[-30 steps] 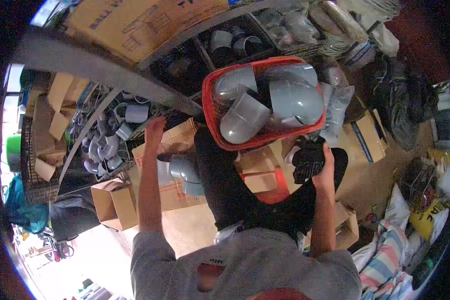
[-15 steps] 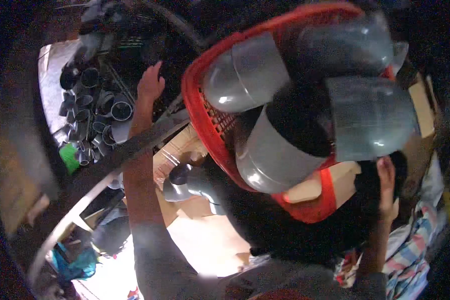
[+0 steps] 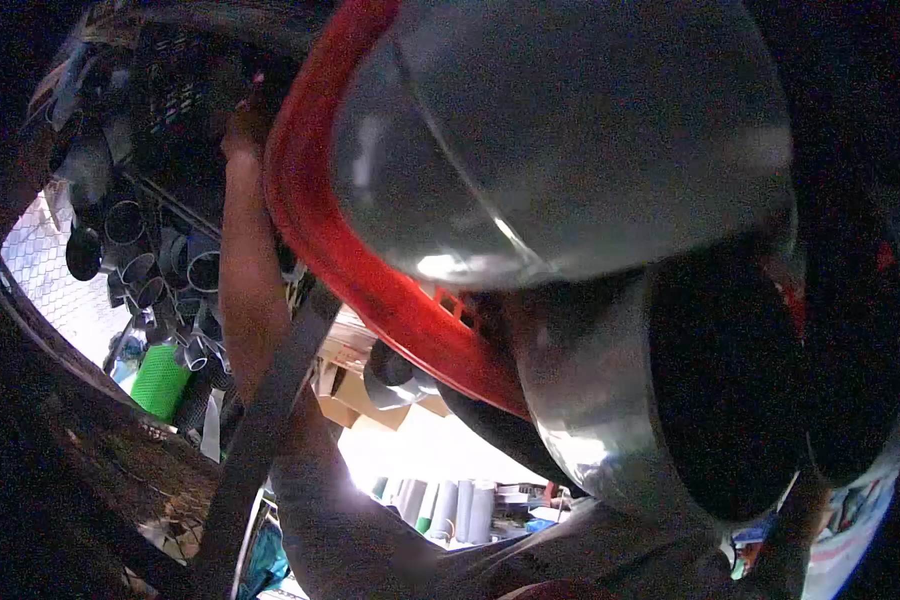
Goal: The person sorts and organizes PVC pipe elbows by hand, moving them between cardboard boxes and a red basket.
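A red plastic basket point(image 3: 305, 180) fills the middle and right of the view, very close to the camera. It holds large grey pipe elbows; the nearest elbow point(image 3: 570, 150) covers much of the basket, and a second elbow point(image 3: 590, 400) below it shows a wide dark opening. My left hand point(image 3: 245, 125) is raised beside the basket's left rim, in deep shadow; its fingers do not show clearly, nor whether it touches the rim. At the lower right only part of my right forearm point(image 3: 805, 515) shows. The elbows hide that hand.
Several grey pipe fittings point(image 3: 150, 270) are heaped at the left, near a green mesh roll point(image 3: 160, 382). A dark bar point(image 3: 270, 420) slants across my left arm. Beneath the basket are cardboard point(image 3: 360, 395) and another grey elbow point(image 3: 390, 375). Upright grey pipes point(image 3: 460, 510) stand farther off.
The basket and its elbows now appear much larger and closer, after the view shifted. My left hand has passed into shadow by the rim. My right hand, visible under an elbow before, is now hidden.
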A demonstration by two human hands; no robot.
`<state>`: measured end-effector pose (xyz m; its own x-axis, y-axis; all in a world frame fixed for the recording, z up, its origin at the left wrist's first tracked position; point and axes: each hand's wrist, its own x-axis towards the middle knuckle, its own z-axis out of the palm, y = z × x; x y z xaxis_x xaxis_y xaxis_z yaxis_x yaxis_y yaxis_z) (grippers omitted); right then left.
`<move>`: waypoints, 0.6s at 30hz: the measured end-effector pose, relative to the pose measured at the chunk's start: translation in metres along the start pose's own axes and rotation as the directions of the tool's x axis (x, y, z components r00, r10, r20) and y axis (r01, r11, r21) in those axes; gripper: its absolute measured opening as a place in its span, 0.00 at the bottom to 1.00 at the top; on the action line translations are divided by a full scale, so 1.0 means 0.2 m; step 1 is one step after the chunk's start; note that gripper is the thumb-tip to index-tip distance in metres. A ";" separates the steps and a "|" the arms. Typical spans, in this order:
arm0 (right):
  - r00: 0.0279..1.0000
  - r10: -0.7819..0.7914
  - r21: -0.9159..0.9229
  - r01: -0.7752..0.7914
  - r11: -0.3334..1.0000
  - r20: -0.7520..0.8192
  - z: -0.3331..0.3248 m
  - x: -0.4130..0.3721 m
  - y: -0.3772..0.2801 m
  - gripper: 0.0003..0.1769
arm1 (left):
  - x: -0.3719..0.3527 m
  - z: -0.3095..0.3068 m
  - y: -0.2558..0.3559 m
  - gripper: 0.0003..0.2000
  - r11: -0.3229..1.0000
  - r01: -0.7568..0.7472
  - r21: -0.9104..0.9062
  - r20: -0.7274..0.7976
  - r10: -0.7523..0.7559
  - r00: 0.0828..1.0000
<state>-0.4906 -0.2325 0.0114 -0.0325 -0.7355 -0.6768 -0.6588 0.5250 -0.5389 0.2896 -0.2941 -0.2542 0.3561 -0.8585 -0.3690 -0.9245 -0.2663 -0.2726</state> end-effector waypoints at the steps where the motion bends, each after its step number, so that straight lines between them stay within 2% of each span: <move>1: 1.000 0.012 -0.005 -0.012 1.000 0.001 0.00 -0.02 -0.01 0.30 | 0.04 0.02 -0.01 0.26 1.000 0.010 -0.010 0.003 -0.010 1.000; 7: 0.998 0.059 0.004 -0.059 0.998 -0.009 0.04 -0.06 -0.05 0.29 | 0.20 0.13 -0.08 0.24 0.994 0.064 -0.091 0.025 -0.062 0.998; 12: 0.999 0.047 0.015 -0.047 0.999 -0.008 0.04 -0.03 -0.08 0.29 | 0.08 0.22 -0.27 0.23 0.954 0.167 -0.250 0.026 -0.165 0.986; 14: 0.999 0.033 0.031 -0.033 0.999 0.001 0.05 -0.01 -0.07 0.28 | -0.07 0.23 -0.34 0.22 0.941 0.187 -0.280 -0.026 -0.203 0.979; 15: 1.000 0.022 0.041 -0.023 0.999 0.005 0.05 0.02 -0.07 0.28 | -0.17 0.23 -0.35 0.22 0.961 0.152 -0.230 -0.083 -0.175 0.981; 16: 1.000 0.010 0.052 -0.011 0.999 0.007 0.05 0.04 -0.06 0.28 | -0.27 0.18 -0.31 0.19 0.999 0.046 -0.020 -0.248 -0.050 0.967; 17: 1.000 -0.007 0.065 0.006 0.998 0.011 0.05 0.07 -0.06 0.28 | -0.38 0.12 -0.26 0.19 0.999 0.052 -0.011 -0.243 -0.053 0.968; 18: 0.999 -0.032 0.084 0.031 0.996 0.010 0.07 0.10 -0.05 0.28 | -0.51 -0.03 -0.14 0.16 0.980 0.059 -0.192 -0.327 -0.121 0.937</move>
<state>-0.4747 -0.2465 -0.0032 -0.0037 -0.7473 -0.6645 -0.5939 0.5363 -0.5998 0.2787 -0.2020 -0.2032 0.4012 -0.9157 -0.0220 -0.9106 -0.3961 -0.1181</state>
